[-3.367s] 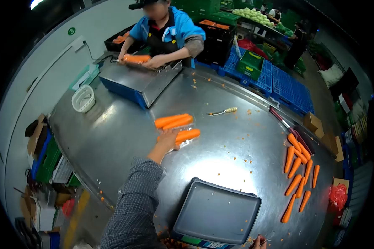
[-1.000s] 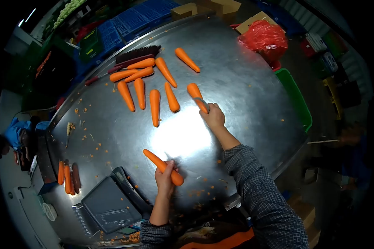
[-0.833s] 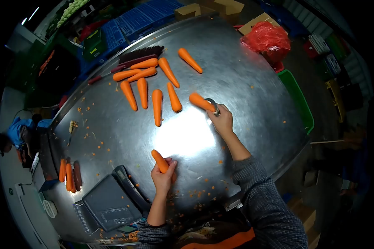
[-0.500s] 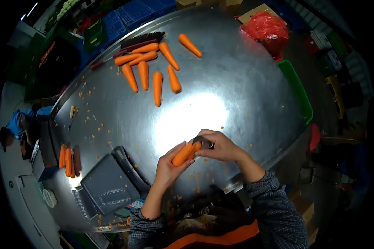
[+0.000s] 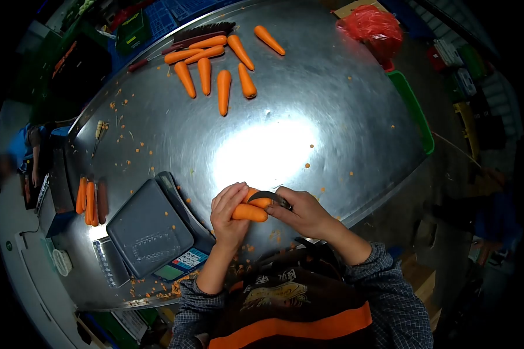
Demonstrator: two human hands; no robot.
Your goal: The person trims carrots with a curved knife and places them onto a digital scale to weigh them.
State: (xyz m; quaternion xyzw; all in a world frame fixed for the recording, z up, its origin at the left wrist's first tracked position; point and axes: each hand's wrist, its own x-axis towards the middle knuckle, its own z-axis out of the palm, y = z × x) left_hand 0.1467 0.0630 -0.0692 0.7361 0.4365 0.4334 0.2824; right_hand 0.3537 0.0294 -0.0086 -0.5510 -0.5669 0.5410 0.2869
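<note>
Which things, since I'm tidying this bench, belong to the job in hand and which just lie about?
In the job:
Two smooth orange carrots, left hand
Dark curved tool, right hand
Loose orange carrots on the steel table, probably

Lying about:
Dark-bristled brush with red handle
Small pale-handled tool
Grey square-topped scale, apparently idle

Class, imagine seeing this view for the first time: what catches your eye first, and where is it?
A white glare on the metal table stands out first, just beyond the hands. Below it, the left hand holds two carrots, and the right hand a dark curved tool. Loose orange carrots lie at upper left by a brush; a red plastic bag glows at upper right.
</note>
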